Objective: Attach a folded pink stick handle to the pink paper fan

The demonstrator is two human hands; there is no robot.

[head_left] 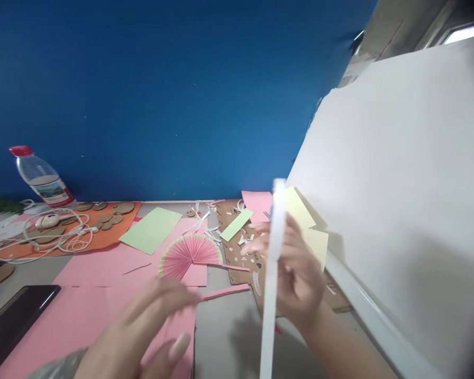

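My right hand [300, 273] is closed around what looks like a roll of white tape [277, 221], seen edge-on. A long white strip [269, 316] runs from it down past the bottom of the view. My left hand [142, 326], slightly blurred, hovers over the pink paper with fingers and thumb apart and nothing between them. Beyond it a pleated pink paper fan [189, 255] with a pale green edge lies spread on the table. One pink stick [221, 266] reaches right from its centre; another pink strip [227, 291] lies nearer me.
Green paper [152, 230], pink sheets [90, 271] and brown cardboard [237, 255] with scraps cover the table. At left are a phone [16, 326], a white cable [73, 242], orange paper [114, 237] and a tilted bottle [43, 179]. A blue wall stands behind, a white panel [398, 184] right.
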